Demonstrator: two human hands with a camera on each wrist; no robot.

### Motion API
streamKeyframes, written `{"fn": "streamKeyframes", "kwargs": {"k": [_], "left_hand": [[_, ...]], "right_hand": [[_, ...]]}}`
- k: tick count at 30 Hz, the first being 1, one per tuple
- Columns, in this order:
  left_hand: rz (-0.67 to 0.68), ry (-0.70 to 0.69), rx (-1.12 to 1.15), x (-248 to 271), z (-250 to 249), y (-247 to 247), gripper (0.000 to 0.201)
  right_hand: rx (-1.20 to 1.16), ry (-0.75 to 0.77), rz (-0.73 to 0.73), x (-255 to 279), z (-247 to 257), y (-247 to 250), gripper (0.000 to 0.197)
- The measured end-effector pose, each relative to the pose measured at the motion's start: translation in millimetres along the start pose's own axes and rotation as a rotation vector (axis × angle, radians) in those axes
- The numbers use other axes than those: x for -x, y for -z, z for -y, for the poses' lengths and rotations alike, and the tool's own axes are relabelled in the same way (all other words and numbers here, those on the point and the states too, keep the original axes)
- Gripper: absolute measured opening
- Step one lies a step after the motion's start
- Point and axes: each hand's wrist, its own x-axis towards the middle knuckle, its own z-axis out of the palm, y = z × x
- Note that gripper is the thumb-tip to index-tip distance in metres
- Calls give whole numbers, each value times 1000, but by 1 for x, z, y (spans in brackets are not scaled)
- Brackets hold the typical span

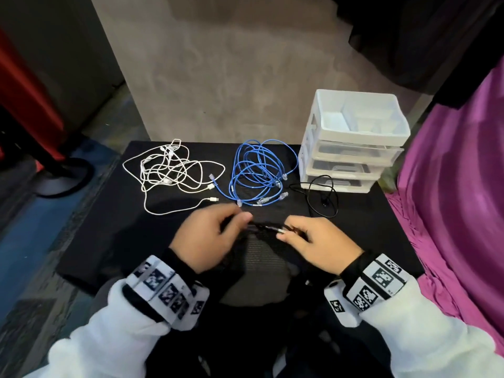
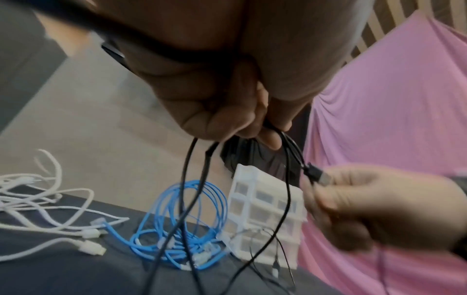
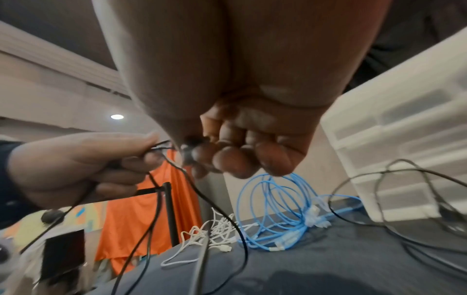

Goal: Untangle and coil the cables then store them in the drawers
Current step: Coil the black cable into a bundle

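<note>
Table (image 1: 354, 227): the drawers (image 1: 351, 148) stand at the far right corner, blue cables (image 1: 259, 173) centre back, white cables (image 1: 169, 170) back left near the far edge. Bare cloth lies along the near left. Both hands hover above the near centre. Left hand (image 1: 207, 236) grips several black cable (image 2: 189, 179) strands in curled fingers. Right hand (image 1: 313, 241) pinches its plug (image 2: 318, 175) between thumb and fingers.
</note>
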Motion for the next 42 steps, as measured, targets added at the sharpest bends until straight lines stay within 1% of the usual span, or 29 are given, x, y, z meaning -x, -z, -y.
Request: {"fn": "streamKeyframes", "kwargs": {"k": [2, 6, 9, 11, 12, 13, 14, 15, 16, 17, 18, 19, 20, 21, 22, 23, 26, 27, 29, 31, 33, 34, 36, 38, 39, 41, 42], "left_hand": [[-51, 14, 59, -1, 8, 23, 39], [-189, 26, -32, -11, 25, 74, 36], [-318, 31, -95, -25, 39, 112, 36], [-374, 73, -163, -34, 55, 127, 33], [-373, 89, -203, -37, 67, 129, 31], [-338, 109, -254, -39, 86, 127, 28], [-263, 144, -322, -38, 110, 122, 24], [-156, 209, -390, -36, 132, 113, 24], [-41, 298, -440, -31, 155, 104, 28], [47, 408, -465, -25, 171, 96, 35], [92, 512, -473, -18, 183, 88, 41], [98, 588, -498, -12, 188, 82, 46], [85, 630, -545, -9, 188, 77, 47], [63, 651, -590, -6, 182, 73, 45], [32, 658, -611, -6, 174, 71, 42], [-12, 644, -606, -6, 166, 69, 41], [-179, 537, -540, -6, 150, 71, 34], [-230, 500, -509, -7, 145, 71, 30], [-345, 434, -449, -10, 135, 71, 25], [-468, 336, -409, -14, 124, 69, 20], [-544, 180, -385, -16, 113, 61, 19], [-562, 88, -337, -17, 105, 54, 21], [-526, -59, -123, -19, 77, 33, 23], [-428, -136, 95, -18, 42, 10, 19], [-363, -170, 151, -17, 25, -1, 22], [-201, -201, 200, -16, -1, -23, 44], [-117, -176, 260, -16, -10, -34, 56]], "right_hand": [[-44, -53, -13, 1, -13, 2, 36], [-82, -178, -36, -1, -43, 3, 26], [-21, -216, -132, -10, -62, 10, 19], [47, -250, -226, -20, -73, 16, 13], [80, -293, -278, -25, -79, 19, 9], [112, -361, -330, -30, -85, 20, 7], [139, -442, -374, -35, -90, 21, 10], [149, -524, -395, -38, -94, 23, 15], [143, -604, -380, -42, -98, 24, 20], [130, -674, -324, -44, -102, 24, 26], [122, -727, -236, -46, -105, 24, 32], [128, -762, -136, -48, -109, 21, 40], [146, -783, -41, -48, -113, 18, 47], [169, -795, 25, -48, -117, 14, 52], [194, -802, 47, -48, -121, 10, 54], [214, -807, 25, -46, -125, 6, 50], [196, -802, -82, -42, -131, 4, 18], [166, -788, -92, -40, -132, 5, 15], [111, -733, -124, -35, -127, 7, 16], [75, -618, -195, -29, -115, 11, 19], [-3, -458, -270, -23, -94, 17, 22], [-73, -385, -290, -19, -77, 20, 23], [-188, -259, -287, -11, -39, 25, 24], [-253, -147, -275, -1, 2, 32, 25], [-284, -105, -265, 4, 19, 34, 27], [-408, -46, -205, 13, 49, 41, 31], [-464, -10, -167, 16, 60, 43, 32]]}}
